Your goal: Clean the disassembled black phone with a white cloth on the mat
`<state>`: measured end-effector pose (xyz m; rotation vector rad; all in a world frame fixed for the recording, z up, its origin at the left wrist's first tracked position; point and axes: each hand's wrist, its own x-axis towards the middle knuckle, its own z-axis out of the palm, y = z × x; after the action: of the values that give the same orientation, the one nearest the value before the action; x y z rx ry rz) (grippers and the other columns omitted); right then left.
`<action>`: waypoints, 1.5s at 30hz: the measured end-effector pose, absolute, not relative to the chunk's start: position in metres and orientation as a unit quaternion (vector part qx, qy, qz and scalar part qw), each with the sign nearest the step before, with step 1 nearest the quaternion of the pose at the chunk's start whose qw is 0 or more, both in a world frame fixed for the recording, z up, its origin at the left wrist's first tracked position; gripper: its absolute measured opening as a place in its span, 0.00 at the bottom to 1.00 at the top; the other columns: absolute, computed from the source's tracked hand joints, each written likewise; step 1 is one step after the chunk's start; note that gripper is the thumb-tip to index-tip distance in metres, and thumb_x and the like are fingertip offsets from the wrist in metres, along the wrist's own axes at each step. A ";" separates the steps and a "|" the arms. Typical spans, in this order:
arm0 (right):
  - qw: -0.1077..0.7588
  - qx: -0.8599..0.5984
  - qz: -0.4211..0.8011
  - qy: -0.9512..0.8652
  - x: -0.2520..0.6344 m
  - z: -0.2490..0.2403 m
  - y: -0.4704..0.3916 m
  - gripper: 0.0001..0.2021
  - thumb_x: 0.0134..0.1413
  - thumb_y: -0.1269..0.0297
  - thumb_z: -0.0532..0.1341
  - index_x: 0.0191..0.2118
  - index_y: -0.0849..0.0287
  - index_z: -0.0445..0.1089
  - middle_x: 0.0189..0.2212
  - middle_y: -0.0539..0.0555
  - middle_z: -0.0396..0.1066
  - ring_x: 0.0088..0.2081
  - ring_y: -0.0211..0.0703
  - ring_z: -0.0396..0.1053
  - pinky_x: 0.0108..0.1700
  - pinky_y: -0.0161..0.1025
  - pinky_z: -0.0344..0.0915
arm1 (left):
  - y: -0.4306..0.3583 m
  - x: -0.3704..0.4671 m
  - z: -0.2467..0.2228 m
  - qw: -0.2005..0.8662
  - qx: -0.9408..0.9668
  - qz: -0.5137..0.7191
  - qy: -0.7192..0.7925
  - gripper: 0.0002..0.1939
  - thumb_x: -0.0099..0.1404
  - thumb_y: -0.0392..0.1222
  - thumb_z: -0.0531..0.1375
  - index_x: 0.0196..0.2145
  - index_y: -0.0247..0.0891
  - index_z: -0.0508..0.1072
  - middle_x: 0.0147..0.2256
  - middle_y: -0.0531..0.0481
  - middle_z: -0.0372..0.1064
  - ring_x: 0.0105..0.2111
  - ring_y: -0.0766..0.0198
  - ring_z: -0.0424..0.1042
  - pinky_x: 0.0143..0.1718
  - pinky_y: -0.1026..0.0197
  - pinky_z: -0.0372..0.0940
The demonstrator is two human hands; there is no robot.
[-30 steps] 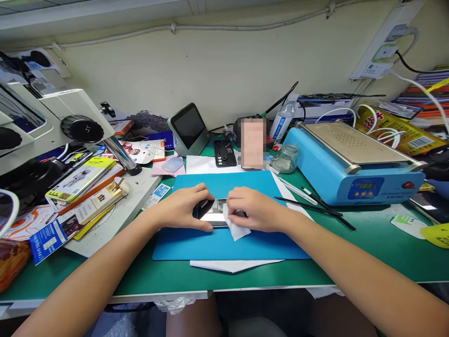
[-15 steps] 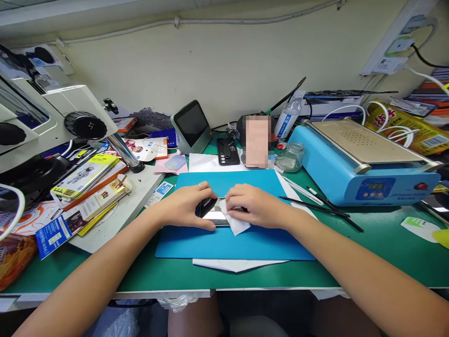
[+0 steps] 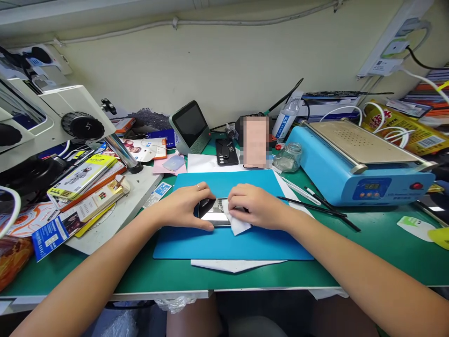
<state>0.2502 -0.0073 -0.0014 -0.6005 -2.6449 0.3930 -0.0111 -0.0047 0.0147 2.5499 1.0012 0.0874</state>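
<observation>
A smartphone [image 3: 214, 216] with a shiny, reflecting face lies crosswise on a blue mat [image 3: 231, 245]. My left hand [image 3: 187, 206] grips its left end, thumb along the near edge and fingers at the far edge. In my right hand [image 3: 254, 206] is a folded white tissue [image 3: 238, 225], closed between the fingers and pressed on the phone's right part. That hand and the tissue hide the phone's right end.
A blue heating plate machine [image 3: 361, 173] stands at the right, with black sticks [image 3: 315, 206] beside the mat. A glass jar [image 3: 289, 157], a bottle [image 3: 287, 117] and a black phone [image 3: 226, 152] are behind. At left stands a microscope [image 3: 84, 121] among boxes [image 3: 84, 178].
My right hand and the tissue have shifted slightly to the right along the phone, baring a bit more of its face. My left hand keeps its grip.
</observation>
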 end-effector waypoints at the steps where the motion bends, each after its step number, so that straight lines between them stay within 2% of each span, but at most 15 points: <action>1: 0.195 -0.196 0.144 -0.950 0.249 -0.001 -0.008 0.07 0.66 0.69 0.59 0.37 0.60 0.73 0.37 0.55 0.74 0.40 0.45 0.68 0.44 0.42 0.62 | -0.005 -0.011 0.015 0.197 0.912 0.031 0.359 0.34 0.59 0.68 0.64 0.53 0.42 0.69 0.45 0.49 0.65 0.38 0.59 0.70 0.36 0.60 0.61; 4: 0.191 -0.168 0.151 -0.955 0.247 -0.002 -0.009 0.07 0.67 0.69 0.59 0.37 0.59 0.74 0.38 0.55 0.75 0.41 0.44 0.69 0.45 0.42 0.62 | -0.005 -0.011 0.015 0.195 0.911 0.034 0.362 0.34 0.58 0.68 0.65 0.53 0.42 0.69 0.45 0.49 0.65 0.38 0.58 0.70 0.35 0.61 0.60; 9: 0.198 -0.225 0.136 -0.944 0.251 -0.001 -0.006 0.07 0.66 0.68 0.59 0.36 0.60 0.74 0.36 0.56 0.74 0.40 0.45 0.69 0.44 0.43 0.62 | -0.005 -0.011 0.014 0.203 0.910 0.037 0.358 0.34 0.58 0.68 0.64 0.53 0.43 0.69 0.45 0.49 0.66 0.38 0.59 0.70 0.36 0.60 0.61; 14: 0.185 -0.162 0.166 -0.955 0.247 0.000 -0.010 0.08 0.67 0.69 0.58 0.38 0.59 0.74 0.38 0.56 0.75 0.41 0.45 0.68 0.45 0.42 0.63 | -0.005 -0.012 0.013 0.198 0.911 0.036 0.361 0.34 0.58 0.68 0.65 0.52 0.42 0.69 0.45 0.49 0.65 0.37 0.59 0.69 0.36 0.60 0.61; 19: 0.196 -0.213 0.167 -0.942 0.253 0.001 -0.006 0.07 0.66 0.68 0.60 0.37 0.60 0.74 0.37 0.56 0.74 0.41 0.46 0.68 0.45 0.43 0.63 | -0.004 -0.012 0.013 0.199 0.912 0.038 0.357 0.34 0.59 0.68 0.64 0.53 0.43 0.68 0.45 0.49 0.65 0.38 0.59 0.70 0.37 0.61 0.61; 24: 0.189 -0.172 0.168 -0.952 0.248 -0.002 -0.007 0.07 0.66 0.69 0.59 0.39 0.60 0.75 0.39 0.56 0.74 0.41 0.45 0.68 0.46 0.42 0.64 | -0.004 -0.012 0.013 0.196 0.911 0.034 0.361 0.35 0.58 0.69 0.64 0.53 0.42 0.69 0.44 0.49 0.65 0.37 0.59 0.70 0.35 0.61 0.60; 29: 0.215 -0.231 0.149 -0.937 0.251 -0.005 -0.006 0.07 0.66 0.68 0.60 0.40 0.60 0.76 0.41 0.57 0.75 0.43 0.46 0.69 0.47 0.44 0.65 | -0.005 -0.011 0.014 0.197 0.912 0.032 0.359 0.35 0.59 0.68 0.65 0.54 0.42 0.68 0.45 0.49 0.65 0.37 0.59 0.70 0.36 0.61 0.61; 33: 0.206 -0.174 0.150 -0.951 0.249 -0.004 -0.008 0.07 0.67 0.68 0.59 0.42 0.59 0.76 0.43 0.57 0.75 0.45 0.46 0.70 0.49 0.45 0.64 | -0.005 -0.011 0.013 0.194 0.913 0.037 0.356 0.33 0.59 0.67 0.64 0.52 0.42 0.69 0.43 0.49 0.65 0.37 0.59 0.70 0.35 0.61 0.60; 39: 0.215 -0.203 0.146 -0.944 0.252 -0.004 -0.006 0.07 0.66 0.66 0.61 0.41 0.59 0.77 0.41 0.57 0.75 0.42 0.46 0.70 0.46 0.44 0.65 | -0.005 -0.011 0.013 0.199 0.911 0.036 0.360 0.34 0.59 0.67 0.65 0.54 0.42 0.69 0.45 0.50 0.65 0.37 0.60 0.69 0.36 0.61 0.60; 45: 0.206 -0.176 0.154 -0.950 0.249 -0.004 -0.007 0.07 0.66 0.67 0.61 0.43 0.59 0.77 0.43 0.57 0.75 0.44 0.46 0.69 0.47 0.43 0.65 | -0.005 -0.011 0.014 0.196 0.910 0.032 0.363 0.32 0.59 0.67 0.65 0.51 0.42 0.70 0.43 0.51 0.64 0.36 0.61 0.69 0.35 0.61 0.60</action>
<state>0.2494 -0.0069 -0.0038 -0.4892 -2.6483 0.4283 -0.0111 -0.0050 0.0139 2.5495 1.0167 0.0893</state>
